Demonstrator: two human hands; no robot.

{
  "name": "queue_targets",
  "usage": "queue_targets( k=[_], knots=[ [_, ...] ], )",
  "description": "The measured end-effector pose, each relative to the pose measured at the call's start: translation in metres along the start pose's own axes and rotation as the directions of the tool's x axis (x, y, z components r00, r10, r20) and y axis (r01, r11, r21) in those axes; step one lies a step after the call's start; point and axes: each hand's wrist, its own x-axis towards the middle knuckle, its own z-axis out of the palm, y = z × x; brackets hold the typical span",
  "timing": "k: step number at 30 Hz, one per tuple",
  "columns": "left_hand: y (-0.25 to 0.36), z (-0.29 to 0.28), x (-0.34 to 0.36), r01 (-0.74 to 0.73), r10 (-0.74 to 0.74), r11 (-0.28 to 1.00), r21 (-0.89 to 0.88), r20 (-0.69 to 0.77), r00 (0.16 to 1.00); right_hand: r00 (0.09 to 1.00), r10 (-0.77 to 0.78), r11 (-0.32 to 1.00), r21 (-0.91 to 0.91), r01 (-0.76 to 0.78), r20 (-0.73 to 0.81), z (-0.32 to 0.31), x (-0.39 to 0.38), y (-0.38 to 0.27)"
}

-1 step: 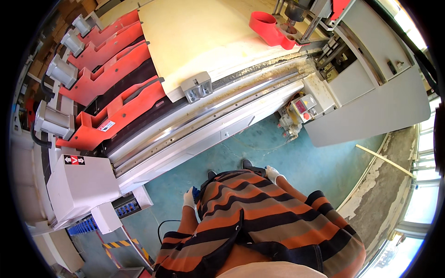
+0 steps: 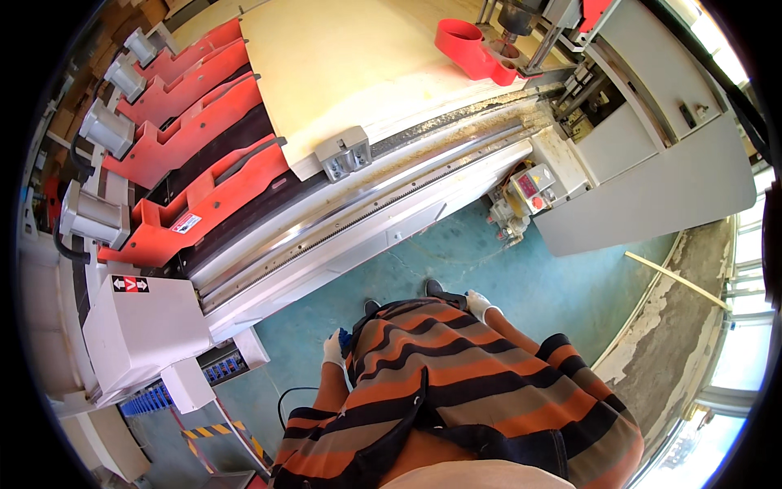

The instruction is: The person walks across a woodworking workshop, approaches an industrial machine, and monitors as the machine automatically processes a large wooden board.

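My left hand, in a white glove, hangs low beside my striped shirt. Its fingers are closed round a small blue object whose kind I cannot make out. On the other side of the shirt hangs my right hand, also in a white glove. Its fingers look curled in, and whatever they may hold is hidden. Neither hand touches the machine in front of me. The machine's long side rail is nearest to both.
A pale wooden board covers the machine bed. Red-orange arms with grey cylinders line its left. A spindle with a red ring-shaped hood stands at the far right. A grey panel juts out over the blue-green floor.
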Motion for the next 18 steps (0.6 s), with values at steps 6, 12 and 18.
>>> queue_targets(
  k=[6,12,18],
  knots=[
    [0.025,0.015,0.007,0.064,-0.066,0.997,0.033,0.053,0.996,0.995,0.097,0.99,0.109,-0.093,-0.036,-0.007,-0.011,-0.001],
    [0.025,0.007,0.032,0.127,-0.119,0.99,-0.062,0.123,0.985,0.991,0.125,0.982,0.146,-0.117,-0.045,0.003,-0.015,0.002],
    [0.047,0.024,0.05,0.092,-0.088,0.996,-0.011,0.193,0.977,0.944,0.33,0.851,0.428,-0.305,0.015,0.032,-0.003,0.023]
  ],
)
